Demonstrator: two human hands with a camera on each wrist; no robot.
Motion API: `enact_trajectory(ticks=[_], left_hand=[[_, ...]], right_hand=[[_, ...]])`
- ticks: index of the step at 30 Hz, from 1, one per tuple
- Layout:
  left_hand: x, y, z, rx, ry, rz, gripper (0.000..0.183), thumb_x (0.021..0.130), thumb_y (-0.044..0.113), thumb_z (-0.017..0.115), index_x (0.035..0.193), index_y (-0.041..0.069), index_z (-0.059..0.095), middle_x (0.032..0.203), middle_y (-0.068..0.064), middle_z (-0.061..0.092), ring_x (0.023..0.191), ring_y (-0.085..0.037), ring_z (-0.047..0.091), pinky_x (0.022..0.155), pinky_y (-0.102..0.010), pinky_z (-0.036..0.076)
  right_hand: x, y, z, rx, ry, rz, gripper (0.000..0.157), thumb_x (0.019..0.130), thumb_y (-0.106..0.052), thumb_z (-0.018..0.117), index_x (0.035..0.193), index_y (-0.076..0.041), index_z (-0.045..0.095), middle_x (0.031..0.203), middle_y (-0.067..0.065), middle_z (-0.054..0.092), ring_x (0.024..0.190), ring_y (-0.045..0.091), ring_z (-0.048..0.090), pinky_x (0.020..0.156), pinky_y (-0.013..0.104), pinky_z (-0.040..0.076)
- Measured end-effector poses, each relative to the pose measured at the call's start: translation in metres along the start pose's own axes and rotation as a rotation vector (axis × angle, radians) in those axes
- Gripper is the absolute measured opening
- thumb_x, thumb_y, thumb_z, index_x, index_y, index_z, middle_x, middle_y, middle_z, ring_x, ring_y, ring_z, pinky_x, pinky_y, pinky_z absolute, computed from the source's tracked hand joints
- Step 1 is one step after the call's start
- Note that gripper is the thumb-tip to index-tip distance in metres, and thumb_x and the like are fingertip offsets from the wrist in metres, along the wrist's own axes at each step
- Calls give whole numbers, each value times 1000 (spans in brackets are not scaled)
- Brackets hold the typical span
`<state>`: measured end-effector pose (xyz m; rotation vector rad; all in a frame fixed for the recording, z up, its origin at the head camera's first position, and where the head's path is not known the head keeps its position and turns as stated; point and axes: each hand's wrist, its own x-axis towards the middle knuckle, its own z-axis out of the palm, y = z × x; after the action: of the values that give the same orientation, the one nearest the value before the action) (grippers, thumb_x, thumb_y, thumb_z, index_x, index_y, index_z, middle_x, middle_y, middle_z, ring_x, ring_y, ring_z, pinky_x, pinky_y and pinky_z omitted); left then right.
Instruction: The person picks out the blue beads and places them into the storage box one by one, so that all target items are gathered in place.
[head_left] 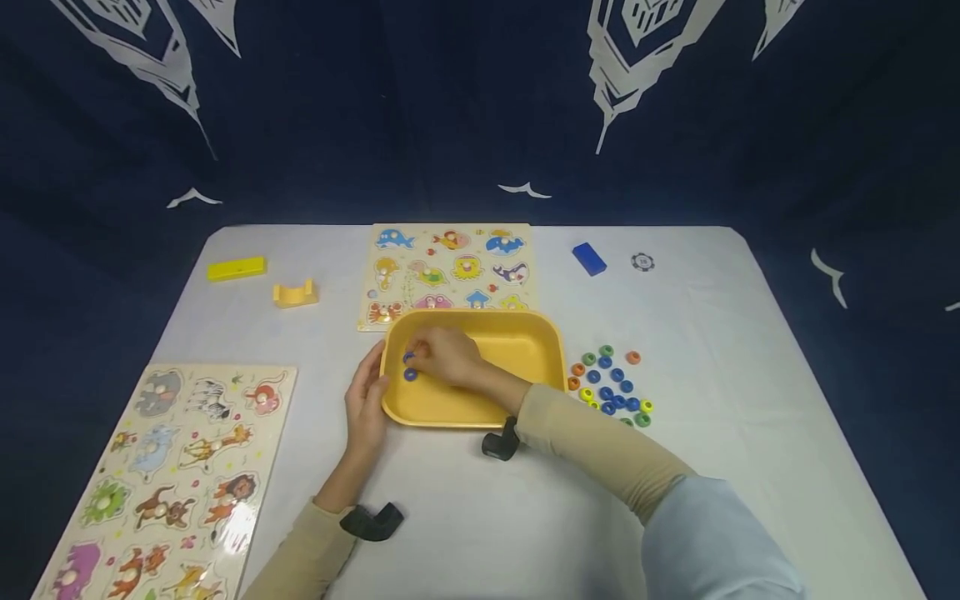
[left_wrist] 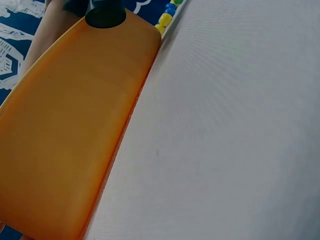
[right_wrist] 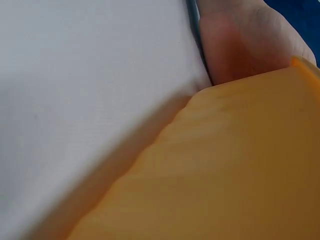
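A yellow tray (head_left: pixel 465 417) stands at the middle of the table; its outer side fills much of both wrist views. My left hand (head_left: pixel 366 408) holds the tray's left end, with the thumb at the rim and the fingers along the outside. In the right wrist view, the palm of this left hand (right_wrist: pixel 245 45) shows against the tray's end. Over the tray's left part, my right hand (head_left: pixel 446 357) pinches a blue bead (head_left: pixel 408 357) between its fingertips. Another blue bead (head_left: pixel 410 375) lies on the tray floor just in front of it. The tray hides the right fingers in the right wrist view.
Several loose beads (head_left: pixel 617 375) in blue, green, orange and yellow lie right of the tray. Behind it is a sea-animal puzzle board (head_left: pixel 365 308); an animal puzzle board (head_left: pixel 281 383) lies front left. A yellow block (head_left: pixel 237 268), curved block (head_left: pixel 296 294), blue block (head_left: pixel 589 259) and chip (head_left: pixel 642 262) are farther back.
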<state>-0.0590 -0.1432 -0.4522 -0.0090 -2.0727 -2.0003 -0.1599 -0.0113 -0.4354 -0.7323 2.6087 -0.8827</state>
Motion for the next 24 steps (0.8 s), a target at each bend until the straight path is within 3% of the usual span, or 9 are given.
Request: enact_trajectory(ticks=[4,7,10,13,15,18,20,22,24], left_hand=[[0,2,1,-1,1,1,48,86,-6,32,133,-1,35,134,-15,40,119,-31,41,98,-30,41],[0,3,2,-3,-2,-6,48,86,-6,31,133,-1,35,134,-15,40,120,-31,40,98,-33,40],[-1,4,3,3,-8,-12,48,86,-6,31,134,-1,34,134,-16,39,121,-32,39,99,-34,39],[-2,4,4,12,-8,-16,47,87,-5,31,134,0,34,134,-16,39,121,-31,39,99,-31,40],[-2,5,5,13,-2,-17,47,87,-5,31,133,0,35,134,-15,40,121,-31,40,98,-27,40],[-2,4,5,11,4,-12,47,87,-5,32,133,0,36,133,-15,40,120,-31,40,97,-22,41],[-2,3,4,11,5,-12,47,86,-5,32,133,0,36,133,-15,41,120,-31,40,96,-20,41],[-2,2,4,4,5,-16,47,86,-5,31,133,1,35,133,-15,41,120,-29,40,96,-20,41],[-2,1,4,-5,4,-21,47,87,-5,31,133,1,35,133,-14,41,121,-27,40,97,-19,41]], right_hand=[[-2,-2,-3,-9,-17,30,27,78,-33,65,101,-18,64,74,-10,59,64,6,51,54,18,42],[-11,-5,-13,9,15,15,30,78,-34,64,105,-19,63,76,-10,58,64,6,51,54,18,42],[-34,-6,-28,74,123,-42,28,79,-33,63,104,-20,63,78,-11,59,65,6,50,55,19,43],[-69,3,-46,152,286,-128,25,79,-30,64,101,-19,65,79,-12,61,68,6,49,58,21,44],[-97,19,-57,198,410,-186,24,78,-27,66,100,-17,65,78,-10,61,67,9,48,56,23,42],[-143,41,-75,222,583,-207,21,76,-13,68,96,-8,65,75,-3,60,67,9,44,55,19,38],[-170,69,-81,228,680,-169,22,74,-7,69,95,-5,65,72,0,58,66,13,41,53,20,33],[-192,109,-78,235,756,-120,26,71,-2,71,96,-3,65,72,0,56,68,10,39,54,17,28],[-207,154,-68,203,819,-27,27,72,-9,72,98,-9,66,73,-3,55,70,10,39,55,19,28]])
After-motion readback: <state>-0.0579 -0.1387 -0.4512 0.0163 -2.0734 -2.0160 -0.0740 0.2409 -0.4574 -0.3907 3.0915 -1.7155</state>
